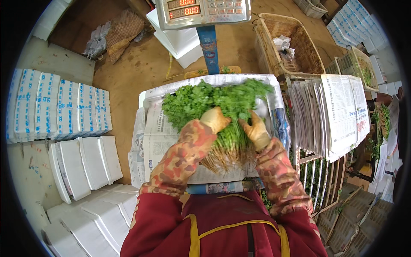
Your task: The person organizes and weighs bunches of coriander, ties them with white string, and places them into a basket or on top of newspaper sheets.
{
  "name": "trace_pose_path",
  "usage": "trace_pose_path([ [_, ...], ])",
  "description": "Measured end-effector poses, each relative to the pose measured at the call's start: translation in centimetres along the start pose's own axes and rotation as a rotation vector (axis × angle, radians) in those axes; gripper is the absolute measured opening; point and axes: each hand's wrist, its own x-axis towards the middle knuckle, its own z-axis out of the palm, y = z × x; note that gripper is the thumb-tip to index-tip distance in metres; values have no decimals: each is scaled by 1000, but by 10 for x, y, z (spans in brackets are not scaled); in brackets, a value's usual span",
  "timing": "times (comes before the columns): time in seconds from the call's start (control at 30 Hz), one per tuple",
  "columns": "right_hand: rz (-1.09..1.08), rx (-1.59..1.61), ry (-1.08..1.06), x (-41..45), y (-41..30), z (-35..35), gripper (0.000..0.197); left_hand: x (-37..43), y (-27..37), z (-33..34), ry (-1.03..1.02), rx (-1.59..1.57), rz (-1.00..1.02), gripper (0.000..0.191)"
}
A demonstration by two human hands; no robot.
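A large bunch of leafy green herbs, likely coriander [236,133], lies over a newspaper-lined white foam box [157,123]. Its leaves point away from me and its thin brown roots towards me. My left hand [215,119], in a soiled pale glove, grips the stems from the left, just below the leaves. On the opposite side, my right hand [256,130], gloved too, presses around the stems with thumb and fingers partly spread. Leaves at the upper right are blurred. Behind the box rises a weighing scale's display [205,13] on a blue post [208,49].
Stacked newspapers [345,115] rest on a metal rack [316,183] at my right. Beyond stands a dirty plastic crate [266,41]. White foam boxes [67,107] are stacked at my left, with more foam boxes [93,218] nearer. Another foam box [179,41] stands behind the scale.
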Motion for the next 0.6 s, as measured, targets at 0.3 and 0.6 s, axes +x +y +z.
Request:
trace_pose_path([
  [0.3,-207,-307,233,-34,-17,-19,69,-79,7,-60,306,-1191,-580,64],
  [0.6,280,443,-1060,-110,-40,44,28,-207,46,103,-102,-2069,-143,19],
])
